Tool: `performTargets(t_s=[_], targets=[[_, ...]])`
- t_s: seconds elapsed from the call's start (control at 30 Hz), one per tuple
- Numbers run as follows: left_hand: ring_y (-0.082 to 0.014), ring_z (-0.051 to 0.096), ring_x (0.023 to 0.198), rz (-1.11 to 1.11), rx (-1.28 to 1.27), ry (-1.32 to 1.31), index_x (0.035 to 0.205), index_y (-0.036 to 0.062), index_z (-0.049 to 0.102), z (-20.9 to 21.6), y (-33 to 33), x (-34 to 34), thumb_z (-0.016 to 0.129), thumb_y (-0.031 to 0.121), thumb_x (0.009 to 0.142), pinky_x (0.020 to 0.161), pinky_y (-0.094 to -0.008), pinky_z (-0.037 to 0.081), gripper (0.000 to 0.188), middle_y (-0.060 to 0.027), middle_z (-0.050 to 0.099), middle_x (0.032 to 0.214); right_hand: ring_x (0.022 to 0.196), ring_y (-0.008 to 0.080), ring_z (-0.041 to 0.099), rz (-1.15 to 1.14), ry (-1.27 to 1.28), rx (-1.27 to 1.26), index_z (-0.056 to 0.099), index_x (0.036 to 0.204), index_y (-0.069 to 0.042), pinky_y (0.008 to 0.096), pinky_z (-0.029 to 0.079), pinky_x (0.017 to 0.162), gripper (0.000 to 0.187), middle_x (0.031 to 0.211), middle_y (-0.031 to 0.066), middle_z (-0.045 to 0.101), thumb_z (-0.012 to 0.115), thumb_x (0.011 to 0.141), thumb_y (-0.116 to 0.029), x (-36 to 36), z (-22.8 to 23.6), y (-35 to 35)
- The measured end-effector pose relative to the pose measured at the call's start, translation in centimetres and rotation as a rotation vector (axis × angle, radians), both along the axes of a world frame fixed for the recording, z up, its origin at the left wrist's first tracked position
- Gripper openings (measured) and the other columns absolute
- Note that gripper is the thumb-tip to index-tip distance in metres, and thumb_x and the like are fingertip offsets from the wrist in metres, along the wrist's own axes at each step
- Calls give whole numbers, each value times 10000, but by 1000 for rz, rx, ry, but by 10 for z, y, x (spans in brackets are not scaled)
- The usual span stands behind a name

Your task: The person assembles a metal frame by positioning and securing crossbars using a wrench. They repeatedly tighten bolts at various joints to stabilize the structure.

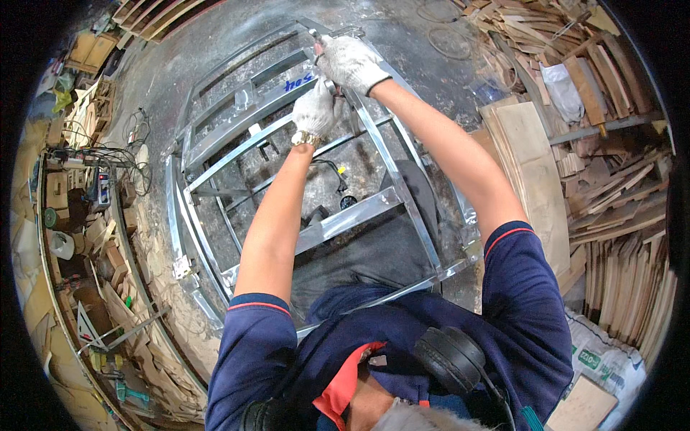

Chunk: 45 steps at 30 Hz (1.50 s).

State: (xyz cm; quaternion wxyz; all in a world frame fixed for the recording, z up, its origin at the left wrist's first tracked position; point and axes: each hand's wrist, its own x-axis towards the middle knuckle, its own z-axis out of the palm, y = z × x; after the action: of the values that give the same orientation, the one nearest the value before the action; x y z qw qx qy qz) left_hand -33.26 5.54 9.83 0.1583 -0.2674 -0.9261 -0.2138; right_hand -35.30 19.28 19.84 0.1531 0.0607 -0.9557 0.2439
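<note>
A welded-looking frame of silvery metal tubes spreads out before me, its rails crossing in a grid. My left hand, in a white knitted glove, is closed at a rail near the far side; what its fingers hold is hidden. Just beyond it to the right, my gloved right hand is closed round a tool with a red grip, whose kind I cannot make out. Blue handwriting marks the rail left of my hands. Inside the frame lies a black cable with a yellow piece.
Wood offcuts are piled at the right, beside a pale board. A long rack at the left holds scraps, cables and a teal power tool. White sacks lie at the lower right.
</note>
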Motion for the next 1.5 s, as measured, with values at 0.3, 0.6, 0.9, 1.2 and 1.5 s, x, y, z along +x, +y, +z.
performTargets(t_s=[0.3, 0.6, 0.9, 1.2, 1.5], targets=[[-326, 670, 599, 37, 55, 93, 1124, 126, 597, -2, 4, 0, 638, 348, 896, 535, -438, 529, 321, -131, 669, 687, 895, 411, 692, -106, 93, 19, 735, 924, -27, 515, 541, 816, 442, 917, 237, 708, 429, 988, -341, -86, -43, 5], [-343, 680, 650, 68, 53, -18, 1088, 136, 581, 0, 6, 2, 598, 374, 941, 573, -456, 529, 281, -131, 686, 744, 954, 409, 690, -166, 5, 11, 738, 982, -39, 511, 537, 858, 417, 993, 229, 714, 460, 971, -349, -116, -71, 1], [-434, 652, 772, 257, 304, -94, 1086, 132, 590, -4, 5, -13, 491, 433, 1008, 665, -513, 512, 327, -183, 685, 809, 926, 404, 681, -332, 163, -20, 698, 963, -57, 515, 525, 844, 464, 970, 206, 713, 382, 1008, -394, -39, 8, 32], [-343, 691, 760, -143, 356, -28, 1049, 129, 681, 59, 3, 77, 585, 292, 930, 650, -437, 548, 223, -158, 711, 845, 857, 113, 598, 28, 181, -584, 684, 1196, -24, 287, 485, 778, 422, 947, 65, 704, 615, 988, -384, 201, 68, 44], [-339, 662, 742, -776, 158, 52, 1017, 80, 641, 105, -43, 210, 683, 444, 868, 622, -421, 540, 396, -133, 648, 844, 457, 23, 313, -222, -241, -1470, 637, 800, -71, 209, 211, 389, 504, 571, -59, 406, 539, 1008, -520, 310, 53, 53]])
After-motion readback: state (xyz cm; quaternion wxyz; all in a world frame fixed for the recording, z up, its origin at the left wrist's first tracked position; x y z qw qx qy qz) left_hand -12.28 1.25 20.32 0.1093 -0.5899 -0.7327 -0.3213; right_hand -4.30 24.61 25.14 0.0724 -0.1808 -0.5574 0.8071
